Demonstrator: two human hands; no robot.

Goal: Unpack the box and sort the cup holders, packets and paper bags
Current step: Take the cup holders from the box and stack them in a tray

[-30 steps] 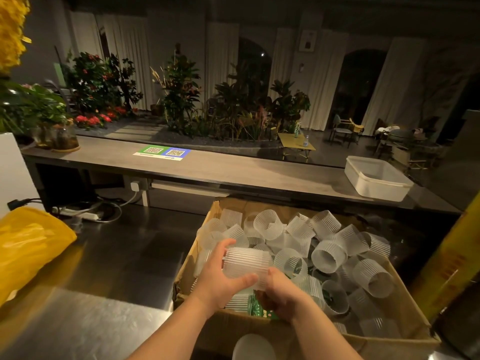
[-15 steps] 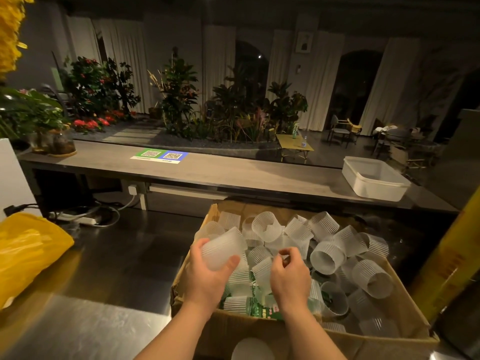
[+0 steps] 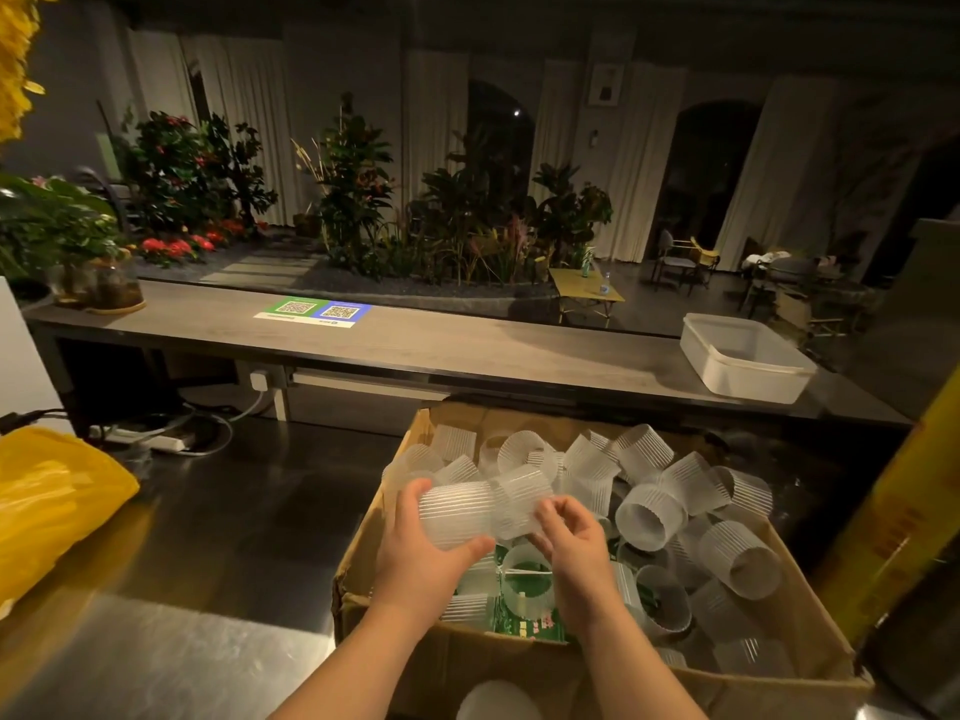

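An open cardboard box (image 3: pixel 524 662) stands on the steel counter in front of me, filled with several ribbed translucent cup holders (image 3: pixel 649 517). Above its left side my left hand (image 3: pixel 426 558) grips a stack of cup holders (image 3: pixel 454 514) lying sideways. My right hand (image 3: pixel 574 543) pinches another cup holder (image 3: pixel 522 504) that meets the right end of the stack. Green packets (image 3: pixel 519 623) show beneath the holders, under my hands.
A yellow plastic bag (image 3: pixel 52 506) lies at the left on the steel counter (image 3: pixel 208 537). A white plastic tub (image 3: pixel 743 358) sits on the raised wooden bar (image 3: pixel 415 345) behind. A tall yellow object (image 3: pixel 904 511) stands right of the box. A power strip and cables (image 3: pixel 171 439) lie back left.
My left hand turned the stack sideways and raised it. My right hand picked a cup holder out of the box and brought it to the stack's right end.
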